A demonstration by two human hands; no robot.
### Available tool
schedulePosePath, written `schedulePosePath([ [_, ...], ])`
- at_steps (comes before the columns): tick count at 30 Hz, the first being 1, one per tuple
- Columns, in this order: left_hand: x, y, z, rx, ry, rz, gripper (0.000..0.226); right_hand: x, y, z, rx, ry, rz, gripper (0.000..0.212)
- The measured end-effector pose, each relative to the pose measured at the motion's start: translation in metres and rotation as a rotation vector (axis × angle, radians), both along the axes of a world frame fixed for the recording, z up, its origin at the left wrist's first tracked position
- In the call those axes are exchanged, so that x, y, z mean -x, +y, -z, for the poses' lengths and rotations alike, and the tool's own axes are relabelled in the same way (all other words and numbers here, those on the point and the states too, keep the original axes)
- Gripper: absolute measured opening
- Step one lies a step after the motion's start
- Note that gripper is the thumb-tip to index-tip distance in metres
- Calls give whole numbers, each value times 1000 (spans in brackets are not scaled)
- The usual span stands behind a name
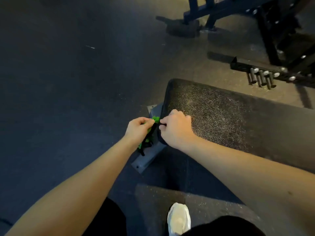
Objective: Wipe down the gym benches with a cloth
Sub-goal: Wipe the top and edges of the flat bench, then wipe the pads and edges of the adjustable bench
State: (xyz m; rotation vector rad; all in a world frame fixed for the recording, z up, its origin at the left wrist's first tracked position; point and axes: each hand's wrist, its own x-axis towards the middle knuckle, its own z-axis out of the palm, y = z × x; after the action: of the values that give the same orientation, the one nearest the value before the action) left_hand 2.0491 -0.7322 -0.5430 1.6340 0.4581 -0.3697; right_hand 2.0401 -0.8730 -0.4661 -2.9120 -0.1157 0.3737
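Gripping the cloth (155, 119), my left hand (139, 129) has its fingers curled round a bunched green and black bundle. The bundle sits just off the end edge of the bench pad (230, 120). A green tuft shows above my knuckles, and black strips hang below my wrist.

My right hand (175, 128) rests on the near corner of the pad's end. Its fingers are curled and its thumb is tucked toward the cloth. I cannot tell whether this hand pinches the cloth, holds the pad's edge, or holds nothing. The two hands are almost touching, with the cloth between them.

The pad is dark, with a textured surface that catches the light near my right hand. Under its end, a grey metal base plate (148, 159) lies on the dark floor (68, 99). The hanging strips of the cloth reach down in front of this plate.

Beyond the pad's far edge stands a black rack (276, 40) with a row of short pegs (260, 78). Nearer to me, one white shoe (179, 218) stands on a speckled mat (213, 201).
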Motion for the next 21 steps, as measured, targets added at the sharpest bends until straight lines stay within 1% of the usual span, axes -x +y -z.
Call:
schedulePosePath([
  [2,8,7,-36,-17,47,-75,12,-1,3,-23,-170,100,51,22],
  [4,20,11,-79,-44,77,-126,11,7,6,-54,-446,211,201,16],
  [5,26,12,-102,-60,86,-128,11,14,8,-74,-627,311,304,12],
  [7,37,12,-155,-73,108,-106,13,29,11,-120,-947,513,481,19],
  [8,41,11,-184,-90,112,-79,13,35,10,-143,-1009,539,510,22],
  [10,45,9,-244,-157,99,-3,14,44,1,-190,-1006,504,529,25],
  [13,47,11,-341,-256,36,94,10,52,-22,-264,-862,450,504,17],
  [15,46,15,-399,-344,35,164,10,55,-38,-313,-794,431,467,15],
  [18,47,17,-468,-505,73,269,21,57,-61,-375,-704,397,348,11],
  [21,51,9,-515,-610,96,352,41,54,-76,-413,-586,310,213,11],
])
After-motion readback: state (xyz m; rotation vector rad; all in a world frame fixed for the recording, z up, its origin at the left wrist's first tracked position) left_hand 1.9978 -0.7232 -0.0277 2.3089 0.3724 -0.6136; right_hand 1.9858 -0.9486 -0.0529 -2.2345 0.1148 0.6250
